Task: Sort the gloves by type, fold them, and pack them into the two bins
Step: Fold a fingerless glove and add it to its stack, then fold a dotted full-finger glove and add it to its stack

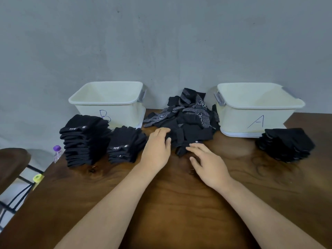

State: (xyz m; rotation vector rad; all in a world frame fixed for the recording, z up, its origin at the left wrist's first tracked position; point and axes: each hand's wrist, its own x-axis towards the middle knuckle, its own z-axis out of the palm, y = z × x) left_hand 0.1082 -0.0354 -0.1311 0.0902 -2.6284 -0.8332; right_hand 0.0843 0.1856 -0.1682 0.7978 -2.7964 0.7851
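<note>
Currently: loose heap of black knit gloves (pixel 186 123) at the back centre of the dark brown wooden table (pixel 179 203), between the two bins, far side up against the grey wall (pixel 161 42). Mixed types in the heap: plain black ones toward the near side, white-dotted ones with white logo patches toward the back and left.

Left hand (pixel 156 150) on the heap's near-left edge, fingers bent over the cloth, thumb tip against it. Cannot tell whether a glove is actually pinched or only touched. Right hand (pixel 209 164) released, palm down, fingers spread and nearly straight, tips at the heap's near edge, holding nothing. Both forearms bare, reaching in from the near side of the table.

Cream rectangular plastic bin marked "B" (pixel 100 102) left of the heap, cream rectangular plastic bin marked "A" (pixel 242 119) right of it. Both at the wall, grey handles on the ends.

Tall stack of folded plain black gloves (pixel 84 141) in front of the "B" bin, small white marks on the top piece. Shorter stack of the same kind (pixel 125 144) just beside it on the right, near the left hand. Low stack of folded black gloves (pixel 285 144) in front of the "A" bin's right corner, well apart from the right hand; type too dark to tell.

Off the table's left edge: small clear bottle with purple cap (pixel 57 151), yellow-green object (pixel 37 177) lower down (not identifiable), dark brown seat (pixel 12 162) over black metal bars.
</note>
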